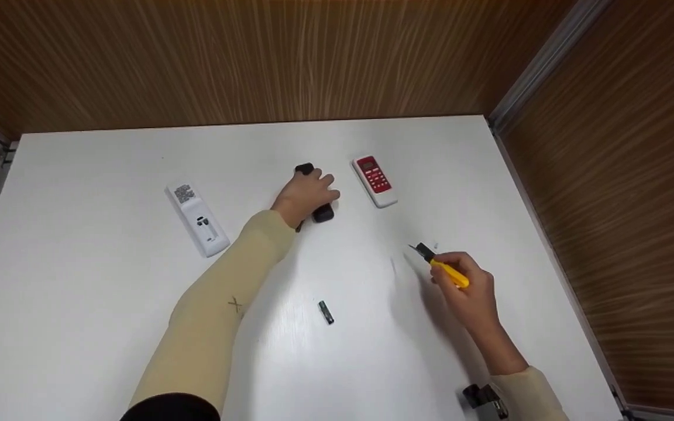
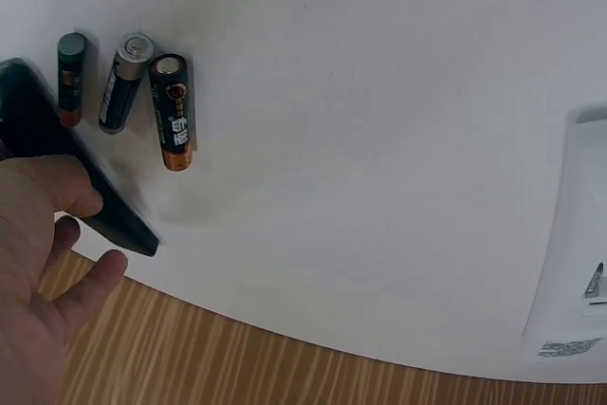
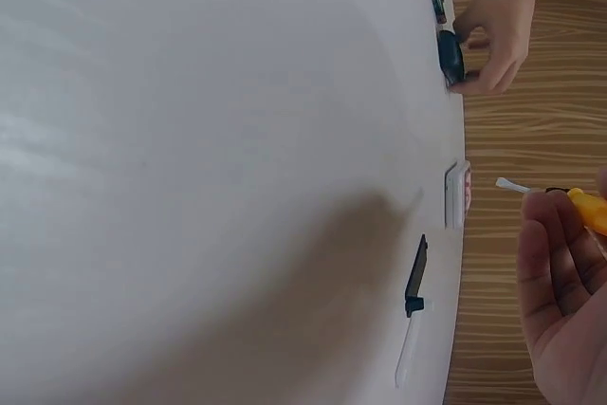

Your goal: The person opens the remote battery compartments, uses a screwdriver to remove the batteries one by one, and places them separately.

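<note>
My left hand (image 1: pixel 306 196) grips a black oblong device (image 1: pixel 323 213) near the back of the white table; the hand covers its middle. In the left wrist view the thumb lies against the device (image 2: pixel 119 215). Several batteries, among them a black and copper one (image 2: pixel 173 120) and a silver-topped one (image 2: pixel 123 82), lie beside it. My right hand (image 1: pixel 468 286) holds a yellow-handled screwdriver (image 1: pixel 453 273), tip pointing left. In the right wrist view its pale flat tip (image 3: pixel 512 185) shows. Another small dark battery (image 1: pixel 326 312) lies alone at the table's middle front.
A white remote (image 1: pixel 199 222) lies back up on the left, its battery compartment uncovered. Right of my left hand is a red-faced remote (image 1: pixel 375 180). A black piece with a clear length (image 3: pixel 416 272) lies on the table. Wood-grain panels (image 1: pixel 255 64) border the back and right.
</note>
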The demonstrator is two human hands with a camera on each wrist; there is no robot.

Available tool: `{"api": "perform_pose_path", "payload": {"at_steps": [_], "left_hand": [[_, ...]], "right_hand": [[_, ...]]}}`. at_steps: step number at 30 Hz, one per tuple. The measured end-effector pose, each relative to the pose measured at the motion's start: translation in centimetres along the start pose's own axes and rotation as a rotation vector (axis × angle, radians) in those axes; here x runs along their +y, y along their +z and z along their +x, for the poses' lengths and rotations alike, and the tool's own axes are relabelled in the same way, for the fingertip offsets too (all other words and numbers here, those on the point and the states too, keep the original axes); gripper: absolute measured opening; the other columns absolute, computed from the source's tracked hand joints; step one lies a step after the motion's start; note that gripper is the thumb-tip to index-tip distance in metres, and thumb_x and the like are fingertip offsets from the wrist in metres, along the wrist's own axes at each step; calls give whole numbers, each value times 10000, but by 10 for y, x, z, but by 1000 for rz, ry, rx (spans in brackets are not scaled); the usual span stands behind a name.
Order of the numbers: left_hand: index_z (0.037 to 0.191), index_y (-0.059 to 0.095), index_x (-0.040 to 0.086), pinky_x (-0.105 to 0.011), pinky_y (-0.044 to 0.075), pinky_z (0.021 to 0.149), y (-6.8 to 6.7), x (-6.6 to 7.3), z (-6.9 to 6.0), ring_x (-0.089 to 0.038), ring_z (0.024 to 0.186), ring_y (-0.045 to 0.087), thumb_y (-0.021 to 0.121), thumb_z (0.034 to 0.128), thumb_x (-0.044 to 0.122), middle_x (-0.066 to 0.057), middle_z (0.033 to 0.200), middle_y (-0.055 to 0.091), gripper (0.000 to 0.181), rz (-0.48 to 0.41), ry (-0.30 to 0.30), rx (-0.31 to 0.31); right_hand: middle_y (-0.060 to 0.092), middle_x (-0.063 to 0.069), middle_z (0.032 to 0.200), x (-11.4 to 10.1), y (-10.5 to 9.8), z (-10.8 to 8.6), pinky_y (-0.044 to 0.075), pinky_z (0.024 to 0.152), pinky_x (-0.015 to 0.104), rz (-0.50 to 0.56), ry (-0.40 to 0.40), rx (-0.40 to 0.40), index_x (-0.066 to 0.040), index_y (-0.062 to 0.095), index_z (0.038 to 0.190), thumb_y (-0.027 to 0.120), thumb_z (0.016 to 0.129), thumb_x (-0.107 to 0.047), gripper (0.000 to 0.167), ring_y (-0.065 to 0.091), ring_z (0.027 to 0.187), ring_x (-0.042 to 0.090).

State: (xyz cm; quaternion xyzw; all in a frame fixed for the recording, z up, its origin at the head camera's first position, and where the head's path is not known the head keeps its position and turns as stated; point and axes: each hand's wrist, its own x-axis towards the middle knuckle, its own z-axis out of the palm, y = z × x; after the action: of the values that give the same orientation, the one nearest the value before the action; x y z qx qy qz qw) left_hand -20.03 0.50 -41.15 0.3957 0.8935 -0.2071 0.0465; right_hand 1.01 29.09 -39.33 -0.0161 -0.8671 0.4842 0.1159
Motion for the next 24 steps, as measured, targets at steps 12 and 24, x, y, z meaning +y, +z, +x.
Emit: {"api": "perform_pose_path", "payload": {"at_steps": [12,24], "left_hand": [[1330,540,213,-398,538,876,-20,13,8,-276,1090,561,529,986,98,-88,1235,576,363,-417,-116,227],[1392,507,219,-426,530,896,-30,23,25,-297,1172,545,594,989,239,-138,1359,504,412,-461,-169,192]], "right_hand": [[752,-9,1054,59,-22,19,486,656,111,-188,-46,81,-165,727,1114,693,928,-131,192,622,786,84],[723,92,1135,89,-34,58,545,827,381,-379,65,134,-131,660,1220,618,971,-187,259,660,915,269]]}}
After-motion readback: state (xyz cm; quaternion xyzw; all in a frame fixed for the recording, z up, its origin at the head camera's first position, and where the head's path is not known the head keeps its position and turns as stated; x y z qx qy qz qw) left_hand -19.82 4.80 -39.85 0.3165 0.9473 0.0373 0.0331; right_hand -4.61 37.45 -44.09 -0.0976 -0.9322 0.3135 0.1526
